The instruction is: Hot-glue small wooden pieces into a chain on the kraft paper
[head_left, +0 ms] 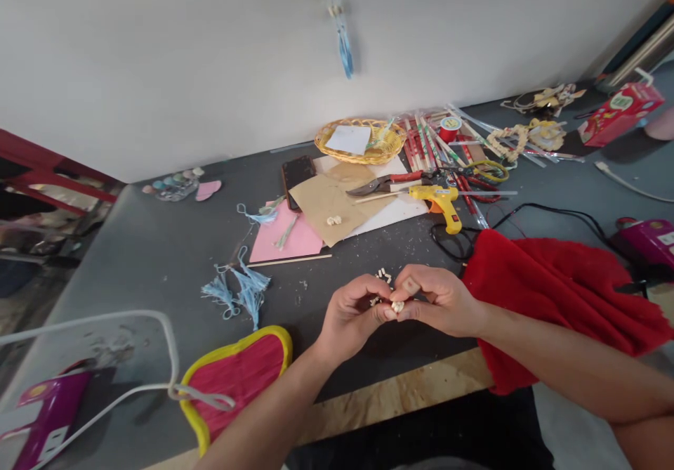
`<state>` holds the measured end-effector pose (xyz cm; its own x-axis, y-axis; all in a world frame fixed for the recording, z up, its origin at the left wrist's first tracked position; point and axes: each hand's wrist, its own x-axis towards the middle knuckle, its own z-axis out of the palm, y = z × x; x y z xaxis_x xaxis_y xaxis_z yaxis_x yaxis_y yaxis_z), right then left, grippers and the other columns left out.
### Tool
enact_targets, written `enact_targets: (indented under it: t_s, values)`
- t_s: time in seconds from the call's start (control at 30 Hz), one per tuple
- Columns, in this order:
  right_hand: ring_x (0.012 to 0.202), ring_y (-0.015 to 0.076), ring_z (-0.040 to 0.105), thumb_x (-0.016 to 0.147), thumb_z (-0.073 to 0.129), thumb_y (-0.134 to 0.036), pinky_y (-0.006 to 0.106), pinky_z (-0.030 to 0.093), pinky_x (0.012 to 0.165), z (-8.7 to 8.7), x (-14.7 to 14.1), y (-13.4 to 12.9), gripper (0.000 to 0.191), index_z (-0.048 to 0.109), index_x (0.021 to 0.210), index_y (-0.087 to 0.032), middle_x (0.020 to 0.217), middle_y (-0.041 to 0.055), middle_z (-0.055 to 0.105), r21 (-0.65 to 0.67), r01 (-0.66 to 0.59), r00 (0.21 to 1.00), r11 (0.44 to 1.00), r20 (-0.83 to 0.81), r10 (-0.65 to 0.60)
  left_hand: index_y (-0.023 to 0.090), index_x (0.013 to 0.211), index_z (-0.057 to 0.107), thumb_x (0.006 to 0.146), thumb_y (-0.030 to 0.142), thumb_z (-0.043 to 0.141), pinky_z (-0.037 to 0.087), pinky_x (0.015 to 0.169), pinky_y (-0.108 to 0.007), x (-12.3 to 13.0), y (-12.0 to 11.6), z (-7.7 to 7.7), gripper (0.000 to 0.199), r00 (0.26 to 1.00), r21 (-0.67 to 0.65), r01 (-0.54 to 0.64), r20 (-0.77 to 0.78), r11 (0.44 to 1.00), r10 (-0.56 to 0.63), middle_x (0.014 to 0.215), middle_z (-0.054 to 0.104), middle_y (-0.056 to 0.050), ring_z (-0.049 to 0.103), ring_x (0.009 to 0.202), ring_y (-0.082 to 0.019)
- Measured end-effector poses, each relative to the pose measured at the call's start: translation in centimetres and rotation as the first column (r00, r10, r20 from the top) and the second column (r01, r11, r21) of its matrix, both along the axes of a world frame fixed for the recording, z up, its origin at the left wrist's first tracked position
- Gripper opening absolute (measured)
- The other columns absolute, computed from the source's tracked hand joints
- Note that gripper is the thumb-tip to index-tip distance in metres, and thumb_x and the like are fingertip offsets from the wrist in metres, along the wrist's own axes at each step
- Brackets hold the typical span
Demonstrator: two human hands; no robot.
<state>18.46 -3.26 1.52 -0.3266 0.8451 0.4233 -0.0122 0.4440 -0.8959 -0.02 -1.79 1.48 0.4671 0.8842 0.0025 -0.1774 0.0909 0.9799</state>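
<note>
Near the table's front edge, my left hand and my right hand meet, fingertips pinched together. Between them is a small cream-coloured cluster, made of short pieces; its exact kind is too small to tell. Both thumbs press against it from below, and the index fingers curl over the top. Just behind the fingers lie several short cream stick pieces, partly hidden by my hands. A similar cream cluster rests on the brown paper farther back.
A yellow glue gun and red-handled pruning shears lie behind my hands. Blue tassels are at left, above a yellow-edged red piece. Red cloth lies under my right forearm. A wicker basket stands by the wall.
</note>
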Motion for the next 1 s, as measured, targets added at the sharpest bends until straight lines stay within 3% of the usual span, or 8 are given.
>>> enact_targets:
  t_s: [0.3,0.57,0.8,1.0]
  values:
    - [0.075,0.0133,0.063,0.084,0.069,-0.023,0.026,0.054,0.070,-0.15,0.36,0.17,0.008,0.064,0.090,-0.019,0.081,0.0035,0.066,0.096,0.164,0.977,0.982,0.121,-0.175,0.015,0.076,0.070,0.070,0.036,0.079,0.047,0.062,-0.023,0.53,0.21,0.82,0.023,0.997,-0.193,-0.043,-0.078,0.980,0.028,0.067,0.066,-0.001,0.057,0.062,-0.011]
    - [0.077,0.0132,0.062,0.085,0.063,-0.015,0.024,0.054,0.068,-0.32,0.62,0.22,0.012,0.062,0.095,-0.020,0.086,0.0047,0.064,0.135,0.099,0.977,0.986,0.173,-0.122,0.014,0.080,0.072,0.071,0.031,0.079,0.047,0.065,-0.021,0.27,0.12,0.84,0.020,0.995,-0.224,-0.022,-0.100,0.974,-0.001,0.074,0.070,-0.002,0.059,0.067,-0.011]
    - [0.066,0.0106,0.058,0.088,0.060,-0.024,0.022,0.051,0.059,-0.08,0.72,0.05,0.011,0.060,0.097,-0.019,0.082,0.0028,0.062,-0.088,0.124,0.990,0.988,0.072,-0.118,0.017,0.084,0.073,0.075,0.034,0.076,0.049,0.067,-0.022,0.11,0.14,0.92,0.020,0.988,-0.128,-0.083,-0.140,0.988,0.064,0.077,0.071,-0.002,0.060,0.068,-0.012]
    - [0.062,0.0090,0.057,0.083,0.064,-0.020,0.020,0.049,0.057,0.01,0.51,0.09,0.005,0.063,0.088,-0.018,0.076,0.0012,0.063,-0.059,0.178,0.970,0.982,0.176,-0.165,0.019,0.092,0.074,0.082,0.030,0.068,0.049,0.070,-0.024,-0.15,-0.11,0.77,0.017,0.951,0.064,-0.075,-0.295,0.995,0.091,0.084,0.073,-0.004,0.063,0.074,-0.015]
